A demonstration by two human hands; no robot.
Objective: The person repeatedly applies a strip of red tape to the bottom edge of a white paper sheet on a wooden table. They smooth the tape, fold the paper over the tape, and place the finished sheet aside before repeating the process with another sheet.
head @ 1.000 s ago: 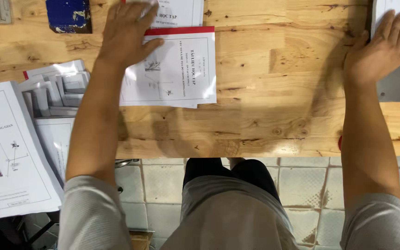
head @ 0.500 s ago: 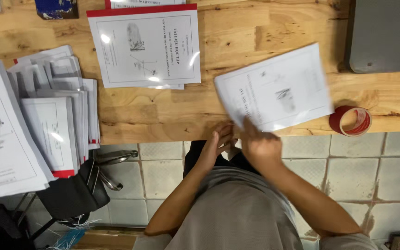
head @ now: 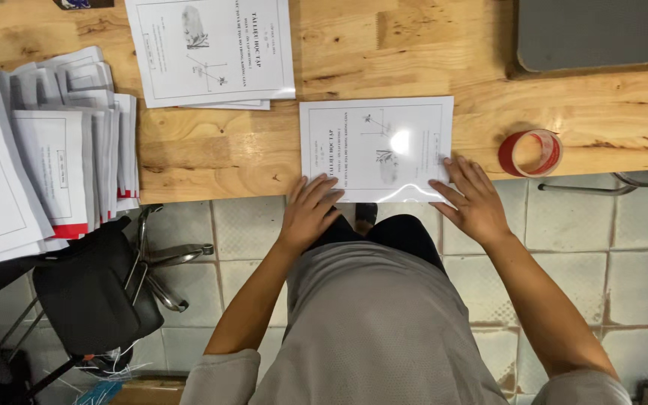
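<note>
A white printed booklet with a glossy clear cover (head: 376,146) lies flat at the near edge of the wooden table (head: 204,157). My left hand (head: 309,210) rests with spread fingers on its near left corner. My right hand (head: 474,199) presses its near right corner, fingers apart. Neither hand grips anything.
A roll of red tape (head: 530,152) sits right of the booklet. Another booklet stack with a red spine (head: 211,49) lies further back. Fanned piles of booklets (head: 61,142) fill the left side over a black chair (head: 91,292). A grey board (head: 601,30) lies at back right.
The booklet, held tilted in the air half a second ago, now lies flat and square at the table edge. Both hands have moved up onto its near corners.
</note>
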